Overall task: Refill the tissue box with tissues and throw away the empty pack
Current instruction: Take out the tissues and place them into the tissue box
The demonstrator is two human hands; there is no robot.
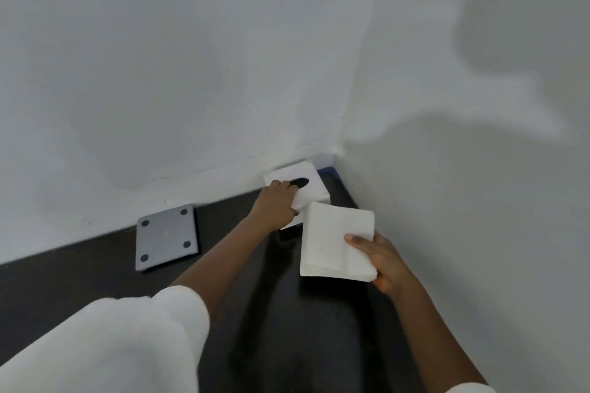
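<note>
A white sleeve (pixel 134 338) leads to the left hand (pixel 276 201) gripping the box (pixel 314 183) in the counter's corner; the right hand (pixel 380 257) just beside it holds the tissues (pixel 335 239), best fed in flat.

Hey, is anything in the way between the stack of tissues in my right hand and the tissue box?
Nothing separate lies between them. The stack of tissues in the right hand sits just in front of the tissue box. Only the left hand is there, gripping the box beside its oval slot.
</note>
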